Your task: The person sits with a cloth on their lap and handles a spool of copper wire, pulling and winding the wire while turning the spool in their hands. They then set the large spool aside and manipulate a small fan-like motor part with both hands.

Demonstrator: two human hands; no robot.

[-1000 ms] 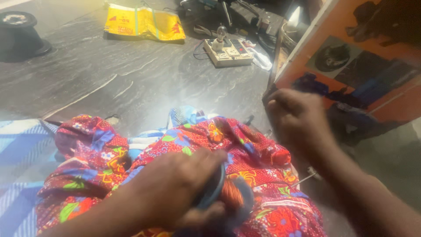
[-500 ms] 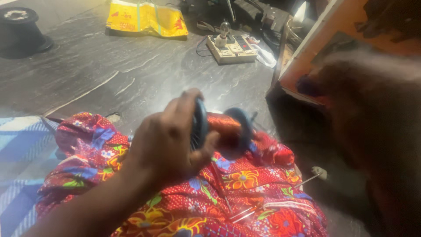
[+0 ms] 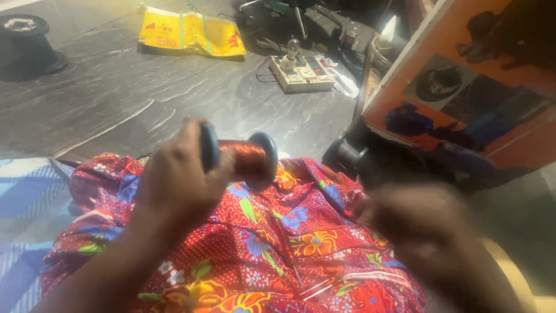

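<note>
My left hand (image 3: 174, 185) grips a spool (image 3: 240, 155) with blue end discs and shiny copper-coloured wire wound on it, held sideways above a red flowered cloth (image 3: 260, 243) on my lap. My right hand (image 3: 423, 226) is blurred low at the right over the cloth's edge; whether it holds anything cannot be made out. A thin strand of wire (image 3: 315, 287) lies across the cloth.
A dark streaked floor (image 3: 116, 98) stretches ahead. On it lie a yellow packet (image 3: 191, 39), a white power strip (image 3: 301, 72) with a plug, a black reel (image 3: 26, 43) at far left. An orange box (image 3: 463, 93) stands at right, a blue checked cloth (image 3: 23, 208) at left.
My left hand lifted the spool from the cloth and holds it up. My right hand came down from near the orange box to the cloth at the right.
</note>
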